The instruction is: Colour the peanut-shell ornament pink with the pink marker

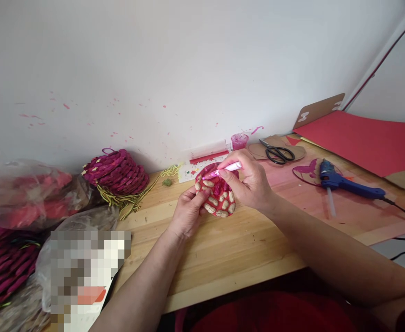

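Note:
Near the middle of the table, my left hand (188,207) grips the left edge of a red peanut-covered craft piece (215,210), thumb on top. Several whole peanuts in their shells are fixed on its red face, and part of it is coated dark magenta. My right hand (249,182) pinches a slim paintbrush (235,167) with a white, pink-stained handle. Its pink tip points left and touches or hovers just over the upper peanuts; I cannot tell which. My right fingers hide part of the craft piece's upper right.
A pink-stained cup (239,141) stands by the wall, near black-handled scissors (277,152). To the right lie a blue glue gun (353,185) with its cord and red paper sheets (372,138). Magenta braided bundles (119,173) and plastic bags (78,230) crowd the left.

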Action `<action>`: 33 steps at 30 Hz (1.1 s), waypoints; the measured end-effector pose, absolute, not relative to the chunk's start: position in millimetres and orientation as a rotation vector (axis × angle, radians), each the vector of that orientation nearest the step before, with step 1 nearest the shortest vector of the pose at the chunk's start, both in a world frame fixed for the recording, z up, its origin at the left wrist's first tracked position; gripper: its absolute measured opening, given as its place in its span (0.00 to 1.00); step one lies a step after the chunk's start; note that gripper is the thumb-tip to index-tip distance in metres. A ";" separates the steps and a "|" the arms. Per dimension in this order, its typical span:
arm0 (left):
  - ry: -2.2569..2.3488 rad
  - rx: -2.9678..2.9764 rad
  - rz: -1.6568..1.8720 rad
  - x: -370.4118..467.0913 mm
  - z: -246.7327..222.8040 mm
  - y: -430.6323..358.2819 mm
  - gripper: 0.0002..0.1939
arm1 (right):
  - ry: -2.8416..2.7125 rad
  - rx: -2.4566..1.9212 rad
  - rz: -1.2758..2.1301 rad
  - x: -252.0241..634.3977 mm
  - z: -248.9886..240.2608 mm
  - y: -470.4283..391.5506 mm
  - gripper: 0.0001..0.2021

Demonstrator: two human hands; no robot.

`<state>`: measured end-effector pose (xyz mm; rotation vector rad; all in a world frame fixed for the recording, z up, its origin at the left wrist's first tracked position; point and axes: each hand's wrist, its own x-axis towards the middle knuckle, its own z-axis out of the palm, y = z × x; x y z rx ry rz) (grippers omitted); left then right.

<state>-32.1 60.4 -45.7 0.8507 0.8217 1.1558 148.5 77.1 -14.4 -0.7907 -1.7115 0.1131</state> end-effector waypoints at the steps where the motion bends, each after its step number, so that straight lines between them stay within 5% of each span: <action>1: 0.817 0.850 1.155 -31.9 -45.1 60.0 0.22 | -1.708 -0.795 0.108 148.5 -14.9 77.7 0.02; 33: 0.806 0.799 1.163 -31.5 -47.2 61.5 0.23 | -1.661 -0.814 0.094 147.6 -17.3 78.8 0.02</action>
